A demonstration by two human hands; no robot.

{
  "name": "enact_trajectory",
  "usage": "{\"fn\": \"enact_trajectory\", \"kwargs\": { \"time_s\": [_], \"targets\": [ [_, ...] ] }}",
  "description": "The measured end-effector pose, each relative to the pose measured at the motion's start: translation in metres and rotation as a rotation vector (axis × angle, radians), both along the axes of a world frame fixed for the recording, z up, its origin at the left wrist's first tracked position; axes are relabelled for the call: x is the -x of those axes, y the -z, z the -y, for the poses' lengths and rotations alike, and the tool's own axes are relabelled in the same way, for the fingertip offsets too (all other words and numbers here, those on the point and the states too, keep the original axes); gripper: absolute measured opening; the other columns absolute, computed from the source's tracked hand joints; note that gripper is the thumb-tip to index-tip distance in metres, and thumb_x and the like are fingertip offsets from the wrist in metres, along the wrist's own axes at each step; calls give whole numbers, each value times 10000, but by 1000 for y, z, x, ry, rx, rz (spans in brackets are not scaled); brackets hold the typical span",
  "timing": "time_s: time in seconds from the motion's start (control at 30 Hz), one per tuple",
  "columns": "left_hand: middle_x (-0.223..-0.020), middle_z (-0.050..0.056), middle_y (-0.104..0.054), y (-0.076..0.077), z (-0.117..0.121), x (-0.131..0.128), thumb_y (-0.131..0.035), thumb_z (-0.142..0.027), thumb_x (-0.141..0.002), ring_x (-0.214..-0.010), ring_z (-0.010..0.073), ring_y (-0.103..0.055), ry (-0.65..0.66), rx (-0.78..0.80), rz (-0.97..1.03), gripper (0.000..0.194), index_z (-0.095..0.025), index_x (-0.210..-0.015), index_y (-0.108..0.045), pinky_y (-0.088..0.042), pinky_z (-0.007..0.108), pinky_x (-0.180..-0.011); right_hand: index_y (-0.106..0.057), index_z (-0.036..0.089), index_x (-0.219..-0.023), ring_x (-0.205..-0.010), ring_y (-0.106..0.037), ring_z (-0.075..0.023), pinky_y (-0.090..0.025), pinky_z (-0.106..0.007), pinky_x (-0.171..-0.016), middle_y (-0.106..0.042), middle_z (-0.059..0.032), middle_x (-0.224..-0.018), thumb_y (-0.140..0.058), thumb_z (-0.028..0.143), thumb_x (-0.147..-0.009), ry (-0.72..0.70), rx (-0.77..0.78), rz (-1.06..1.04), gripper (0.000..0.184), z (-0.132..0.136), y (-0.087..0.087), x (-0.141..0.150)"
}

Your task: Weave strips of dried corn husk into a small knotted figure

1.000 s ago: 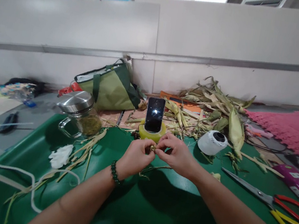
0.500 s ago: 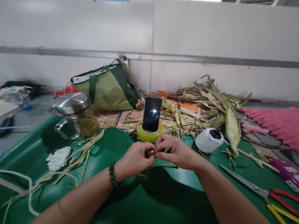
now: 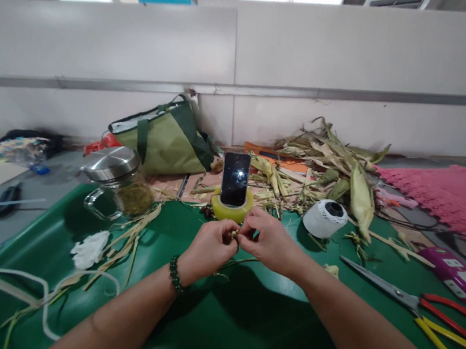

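My left hand (image 3: 210, 248), with a dark green bead bracelet (image 3: 175, 274) at its wrist, is closed in a pinch above the green mat (image 3: 277, 344). Between its thumb and fingers shows a small yellow-green plant piece (image 3: 234, 233), mostly hidden by the fingertips. My right hand (image 3: 267, 239) meets it from the right, thumb and fingers pinched on the same piece. Just below both hands a thin green-brown strand (image 3: 241, 261) lies across the mat. Behind them a phone (image 3: 235, 179) stands upright in a roll of yellow tape (image 3: 227, 212).
Scissors (image 3: 395, 291) with red and yellow handles lie right, near a white thread spool (image 3: 325, 218) and a purple object (image 3: 454, 274). Corn husks (image 3: 332, 154) are heaped behind. Left are a lidded glass jar (image 3: 135, 198), crumpled tissue (image 3: 89, 249), husk strips (image 3: 134, 235) and a green bag (image 3: 168, 136).
Both hands have shifted slightly left and stay pinched together. The right hand has turned a little, and a pale scrap now shows beyond the right forearm.
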State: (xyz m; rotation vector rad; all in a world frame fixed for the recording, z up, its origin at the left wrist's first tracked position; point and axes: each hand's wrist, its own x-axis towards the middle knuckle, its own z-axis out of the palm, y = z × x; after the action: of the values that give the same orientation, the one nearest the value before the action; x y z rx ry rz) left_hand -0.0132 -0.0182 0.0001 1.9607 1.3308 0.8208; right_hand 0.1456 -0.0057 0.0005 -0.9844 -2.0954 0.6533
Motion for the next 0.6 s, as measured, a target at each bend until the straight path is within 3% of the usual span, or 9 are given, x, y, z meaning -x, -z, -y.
{"fn": "enact_trajectory", "kwargs": {
  "time_s": [0.2, 0.3, 0.6],
  "targets": [
    [-679, 13, -639, 1, -2, -2, -571, -198, -650, -602, 127, -592, -33, 185, 405, 146, -127, -768, -620, -471, 232, -589, -603, 169, -634, -695, -519, -121, -410, -236, -592, -499, -9, -735, -634, 153, -766, 93, -19, -223, 137, 1, 2, 7],
    [-646, 10, -641, 3, 0, -6, -636, -264, -657, -588, 136, -619, -74, 195, 556, 199, -129, -802, -614, -496, 240, -590, -618, 174, -610, -649, -512, -116, -411, -244, -576, -512, -5, -699, -666, 191, -751, 137, 28, -299, 150, 0, 1, 9],
    [-669, 21, -672, 6, 3, -6, -608, -208, -702, -609, 132, -631, -76, 44, 482, 137, -145, -822, -629, -498, 229, -606, -624, 184, -602, -584, -514, -110, -434, -237, -531, -544, 4, -640, -716, 278, -702, 180, 125, -441, 165, 3, 1, 14]
  ]
}}
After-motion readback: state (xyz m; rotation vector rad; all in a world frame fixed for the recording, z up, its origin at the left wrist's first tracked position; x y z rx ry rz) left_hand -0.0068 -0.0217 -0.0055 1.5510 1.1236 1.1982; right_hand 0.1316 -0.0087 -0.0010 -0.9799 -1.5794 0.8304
